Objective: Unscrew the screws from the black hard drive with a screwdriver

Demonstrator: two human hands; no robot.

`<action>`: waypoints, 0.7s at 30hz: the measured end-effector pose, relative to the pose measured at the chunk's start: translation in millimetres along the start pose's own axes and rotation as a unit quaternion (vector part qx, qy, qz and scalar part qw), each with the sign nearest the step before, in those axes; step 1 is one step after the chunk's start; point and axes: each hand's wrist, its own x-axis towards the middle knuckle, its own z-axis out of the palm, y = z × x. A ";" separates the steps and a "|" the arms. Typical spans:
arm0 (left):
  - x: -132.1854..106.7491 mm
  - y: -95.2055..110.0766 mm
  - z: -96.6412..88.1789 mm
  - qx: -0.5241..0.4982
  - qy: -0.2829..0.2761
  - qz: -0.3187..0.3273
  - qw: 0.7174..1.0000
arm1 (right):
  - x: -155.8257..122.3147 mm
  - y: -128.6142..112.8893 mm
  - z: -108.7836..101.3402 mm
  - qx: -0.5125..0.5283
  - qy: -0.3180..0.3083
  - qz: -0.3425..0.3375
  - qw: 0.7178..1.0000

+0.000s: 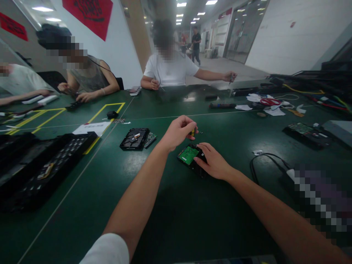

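Observation:
A hard drive (pixel 198 167) with a green circuit board (pixel 189 154) facing up lies on the table in front of me. My right hand (pixel 213 161) grips it from the right, thumb near the board and fingers along its far edge. Just above the drive's far end, my left hand (pixel 180 131) is closed around a small screwdriver (pixel 192 132) with a yellow-and-black handle; its tip is hidden. Tiny dark bits, perhaps screws (pixel 201 132), lie beyond the fingers. To the left sits another hard drive (pixel 134 138), with a loose circuit board (pixel 150 140) against it.
Black trays (pixel 55 170) stand at the left. A further drive (pixel 306 134), a black cable (pixel 254 167) and a blurred device lie right. Scraps and red-handled scissors (pixel 271 102) are farther back. Co-workers sit across the green table (pixel 176 220), one in a white shirt (pixel 173 69).

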 end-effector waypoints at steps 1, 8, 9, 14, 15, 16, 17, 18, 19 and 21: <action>0.3 -0.4 -0.6 -0.003 -0.004 0.003 1.000 | -0.1 0.2 0.1 -0.001 -0.002 -0.002 1.000; 0.9 -2.9 -4.4 0.004 -0.018 -0.004 1.000 | -2.0 1.3 -0.9 -0.010 -0.008 -0.005 1.000; 0.8 -3.1 -4.4 0.006 -0.013 -0.003 1.000 | -2.2 1.1 -1.4 -0.010 -0.011 -0.004 1.000; 1.4 -4.4 -4.1 0.025 0.026 -0.006 0.999 | -2.6 -0.9 -3.7 -0.014 -0.024 0.008 1.000; 1.7 -4.8 -4.4 0.027 0.033 -0.010 0.999 | -2.6 -1.0 -3.8 -0.016 -0.025 0.009 1.000; 2.0 -5.3 -4.6 0.027 0.039 -0.016 0.999 | -2.6 -1.1 -3.7 -0.018 -0.024 0.009 1.000; 2.1 -5.7 -4.9 0.028 0.043 -0.021 0.998 | -2.6 -1.0 -3.5 -0.020 -0.022 0.008 1.000; 2.0 -5.9 -5.0 0.028 0.043 -0.025 0.998 | -2.7 -0.8 -3.1 -0.023 -0.020 0.006 1.000; 1.6 -5.9 -5.0 0.026 0.038 -0.029 0.999 | -2.7 -0.6 -2.8 -0.025 -0.019 0.005 0.999; 0.0 -4.7 -4.5 0.018 0.009 -0.030 0.999 | -2.6 -0.4 -2.2 -0.028 -0.018 0.006 0.999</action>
